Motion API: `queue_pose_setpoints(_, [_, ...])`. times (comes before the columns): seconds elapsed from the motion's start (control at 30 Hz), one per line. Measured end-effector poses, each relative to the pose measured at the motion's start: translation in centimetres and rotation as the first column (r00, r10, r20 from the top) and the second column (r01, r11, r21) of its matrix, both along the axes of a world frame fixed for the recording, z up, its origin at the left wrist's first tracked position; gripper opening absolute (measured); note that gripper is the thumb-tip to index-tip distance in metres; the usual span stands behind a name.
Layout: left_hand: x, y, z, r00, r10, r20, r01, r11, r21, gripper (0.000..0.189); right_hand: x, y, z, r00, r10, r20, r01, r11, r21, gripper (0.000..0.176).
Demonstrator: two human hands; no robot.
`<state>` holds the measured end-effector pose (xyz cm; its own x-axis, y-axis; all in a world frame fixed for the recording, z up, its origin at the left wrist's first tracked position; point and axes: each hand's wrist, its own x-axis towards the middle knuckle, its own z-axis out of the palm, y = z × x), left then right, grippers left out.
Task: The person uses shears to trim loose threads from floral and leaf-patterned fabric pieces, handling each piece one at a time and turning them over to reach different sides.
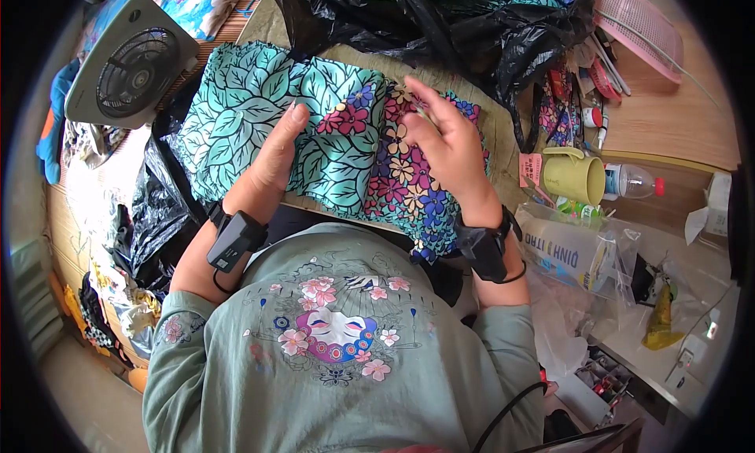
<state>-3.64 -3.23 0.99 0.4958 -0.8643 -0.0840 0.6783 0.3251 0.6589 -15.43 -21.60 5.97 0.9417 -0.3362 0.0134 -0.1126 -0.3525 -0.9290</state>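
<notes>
Spread over the table edge in front of me is a stack of patterned fabric (244, 99), turquoise with black-outlined leaves. Its right part carries purple, magenta and peach flowers (401, 178), and the edges look ragged. My left hand (277, 150) is over the middle of the leaf fabric, thumb pointing up and away; the other fingers are hidden. Over the flowered part, my right hand (450, 142) is open, with thumb and forefinger apart.
A black plastic bag (472, 36) with more of this fabric lies at the far edge. At left stands a fan (134, 71). On the right are a yellow mug (572, 178), a plastic bottle (633, 182) and a pink basket (641, 24).
</notes>
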Motion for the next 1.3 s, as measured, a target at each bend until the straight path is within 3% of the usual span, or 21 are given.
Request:
queue_pose_setpoints(0.17, [0.2, 0.1, 0.1, 0.996, 0.037, 0.083, -0.044, 0.995, 0.088, 0.058, -3.1, -1.5, -1.6, 0.999, -0.033, -0.009, 0.033, 0.999, 0.012, 0.042])
queue_pose_setpoints(0.27, [0.0, 0.2, 1.7, 0.994, 0.044, 0.103, -0.066, 0.971, 0.229, 0.050, -4.3, -1.8, -2.0, 0.998, 0.051, 0.044, -0.035, 0.950, -0.311, 0.038])
queue_pose_setpoints(0.53, [0.0, -0.4, 0.4, 0.998, 0.065, 0.012, -0.066, 0.975, 0.212, 0.041, -4.4, -1.2, -0.4, 0.979, -0.012, -0.204, -0.091, 0.868, -0.489, 0.032])
queue_pose_setpoints(1.3, [-0.1, -0.3, 0.9, 0.992, 0.106, -0.075, -0.083, 0.962, 0.261, 0.039, -3.7, -1.2, -0.3, 0.971, 0.022, -0.238, -0.147, 0.838, -0.525, 0.029])
